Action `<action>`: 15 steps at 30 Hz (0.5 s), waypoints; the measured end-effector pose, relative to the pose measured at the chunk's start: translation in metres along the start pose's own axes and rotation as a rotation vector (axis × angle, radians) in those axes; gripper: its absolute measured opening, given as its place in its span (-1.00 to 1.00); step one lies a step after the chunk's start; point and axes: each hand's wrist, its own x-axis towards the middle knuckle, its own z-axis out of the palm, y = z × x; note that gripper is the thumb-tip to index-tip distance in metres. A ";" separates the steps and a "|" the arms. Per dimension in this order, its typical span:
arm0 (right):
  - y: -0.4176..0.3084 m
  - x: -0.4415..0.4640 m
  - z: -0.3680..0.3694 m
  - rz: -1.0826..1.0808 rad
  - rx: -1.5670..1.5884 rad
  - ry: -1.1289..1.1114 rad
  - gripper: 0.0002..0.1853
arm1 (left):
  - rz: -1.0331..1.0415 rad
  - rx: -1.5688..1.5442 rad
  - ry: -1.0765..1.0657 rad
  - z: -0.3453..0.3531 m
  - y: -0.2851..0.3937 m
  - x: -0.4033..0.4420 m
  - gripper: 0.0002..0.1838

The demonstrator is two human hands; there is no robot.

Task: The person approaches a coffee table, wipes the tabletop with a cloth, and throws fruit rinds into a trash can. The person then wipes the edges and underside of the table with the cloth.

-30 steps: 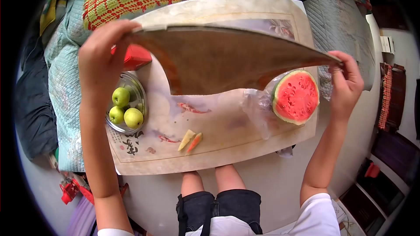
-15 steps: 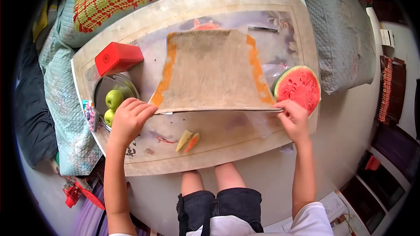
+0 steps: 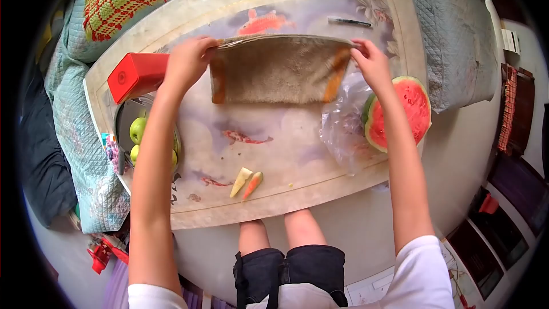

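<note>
At ten o'clock, the left hand (image 3: 190,60) pinches one upper corner of the brown cloth (image 3: 274,74) and could knock the adjacent red box (image 3: 140,74) by swinging outward. From two o'clock, the right hand (image 3: 373,62) pinches the other corner; a low sweep could drag the plastic bag (image 3: 347,117) against the watermelon (image 3: 413,111) at three. The left forearm (image 3: 153,194) partly hides the green apples (image 3: 136,130) at nine, and whether the cloth's lower edge, at twelve, touches the table (image 3: 291,154) is unclear.

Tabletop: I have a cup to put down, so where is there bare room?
Mostly bare: the middle, between the cloth, two cut pieces and plastic bag; also beyond the cloth, left of the pen. Crowded: left, with red box and apples; right, with bag and watermelon.
</note>
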 end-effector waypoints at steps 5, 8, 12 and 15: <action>0.059 0.038 0.049 0.018 -0.285 0.001 -0.43 | -0.104 -0.008 0.040 0.079 -0.024 0.016 -0.85; 0.053 0.035 0.064 0.086 -0.401 0.126 -0.30 | -0.156 -0.013 0.024 0.090 -0.025 0.015 -0.74; 0.056 0.036 0.071 0.176 -0.286 0.121 -0.23 | -0.136 0.041 -0.014 0.080 -0.034 0.014 -0.69; 0.066 0.039 0.077 0.220 -0.165 0.147 -0.25 | 0.095 0.114 0.184 0.078 -0.035 0.019 -0.69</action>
